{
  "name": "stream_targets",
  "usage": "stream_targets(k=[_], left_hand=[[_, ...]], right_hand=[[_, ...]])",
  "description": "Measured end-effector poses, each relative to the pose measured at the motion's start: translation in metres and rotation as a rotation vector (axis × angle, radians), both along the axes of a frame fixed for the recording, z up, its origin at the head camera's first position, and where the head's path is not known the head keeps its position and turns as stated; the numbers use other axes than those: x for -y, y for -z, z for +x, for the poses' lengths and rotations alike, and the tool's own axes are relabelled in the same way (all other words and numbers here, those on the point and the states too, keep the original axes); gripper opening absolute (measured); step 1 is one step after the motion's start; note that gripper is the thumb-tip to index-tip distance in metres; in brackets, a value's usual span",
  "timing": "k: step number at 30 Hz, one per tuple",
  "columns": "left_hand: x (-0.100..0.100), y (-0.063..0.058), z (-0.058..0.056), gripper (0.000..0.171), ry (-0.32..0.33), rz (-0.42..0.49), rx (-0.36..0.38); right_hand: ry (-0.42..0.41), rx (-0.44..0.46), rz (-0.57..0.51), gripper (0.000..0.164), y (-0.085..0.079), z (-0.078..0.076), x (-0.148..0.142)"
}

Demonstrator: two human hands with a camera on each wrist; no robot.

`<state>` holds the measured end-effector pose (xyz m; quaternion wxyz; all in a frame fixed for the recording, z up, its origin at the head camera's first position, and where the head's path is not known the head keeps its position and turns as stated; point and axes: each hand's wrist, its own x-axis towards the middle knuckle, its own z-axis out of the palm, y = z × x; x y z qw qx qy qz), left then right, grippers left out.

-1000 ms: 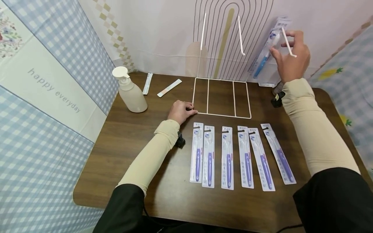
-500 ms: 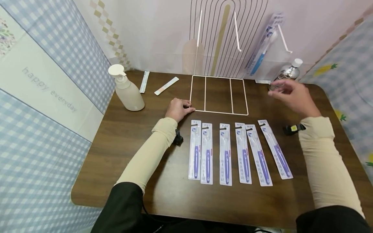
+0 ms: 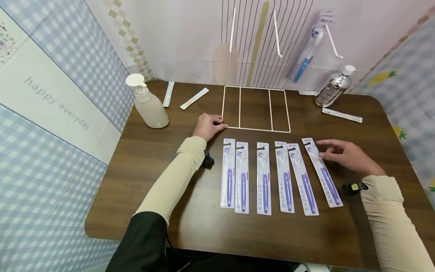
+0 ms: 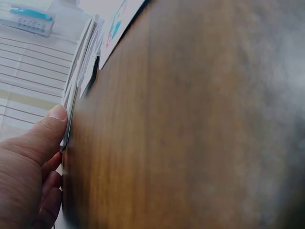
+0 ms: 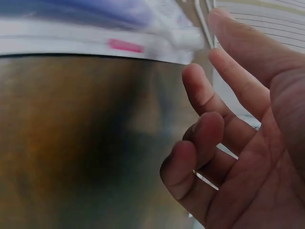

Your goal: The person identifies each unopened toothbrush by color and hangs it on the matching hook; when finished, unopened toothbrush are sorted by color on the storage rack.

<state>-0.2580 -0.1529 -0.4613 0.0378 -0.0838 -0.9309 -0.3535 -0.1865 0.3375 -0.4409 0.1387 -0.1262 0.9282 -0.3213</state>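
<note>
My left hand (image 3: 206, 127) pinches the near left corner of a white wire display rack (image 3: 258, 129); in the left wrist view the thumb (image 4: 52, 121) lies along its rod. At the right, my right hand (image 3: 346, 155) hovers at the upper part of the rightmost packaged toothbrush (image 3: 323, 173), thumb and index finger spread around its edge and holding nothing. That toothbrush pack (image 5: 95, 40) also shows in the right wrist view, just past the fingertips. Several more purple toothbrushes in packs, among them one in the middle (image 3: 264, 179), lie in a row. A blue toothbrush pack (image 3: 307, 53) hangs on the rack's right hook (image 3: 333, 42).
A pump bottle (image 3: 151, 107) stands at the back left beside two narrow white packets (image 3: 194, 99). At the back right are a silver bottle (image 3: 334, 88) with a white cap and another narrow packet (image 3: 342, 115). Two other rack hooks (image 3: 276, 34) stick out forward.
My right hand has let go of the blue toothbrush pack on the right hook and come down toward me to the rightmost purple toothbrush. My left hand has stayed on the rack's corner.
</note>
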Motion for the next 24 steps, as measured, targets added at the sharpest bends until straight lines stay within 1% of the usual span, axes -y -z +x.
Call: stream_targets(k=[3, 8, 12, 17, 20, 24], left_hand=[[0.001, 0.001, 0.001, 0.024, 0.0, 0.018, -0.012], [0.003, 0.001, 0.001, 0.026, 0.0, 0.035, -0.002], [0.003, 0.002, 0.0, 0.027, -0.008, 0.045, 0.009], [0.003, 0.003, 0.0, 0.026, -0.008, 0.05, 0.005], [0.003, 0.004, 0.0, 0.026, -0.006, 0.052, 0.004], [0.002, 0.004, 0.0, 0.025, -0.004, 0.05, 0.007]], right_hand=[[-0.026, 0.002, -0.014, 0.048, 0.008, 0.002, -0.003], [-0.024, 0.006, -0.019, 0.049, 0.015, 0.001, -0.002], [-0.025, -0.016, -0.021, 0.049, 0.016, -0.001, 0.001], [-0.025, -0.058, -0.012, 0.045, 0.018, -0.001, 0.003], [-0.013, -0.09, 0.005, 0.044, 0.022, 0.0, 0.003], [0.042, -0.121, 0.001, 0.045, 0.023, 0.003, 0.0]])
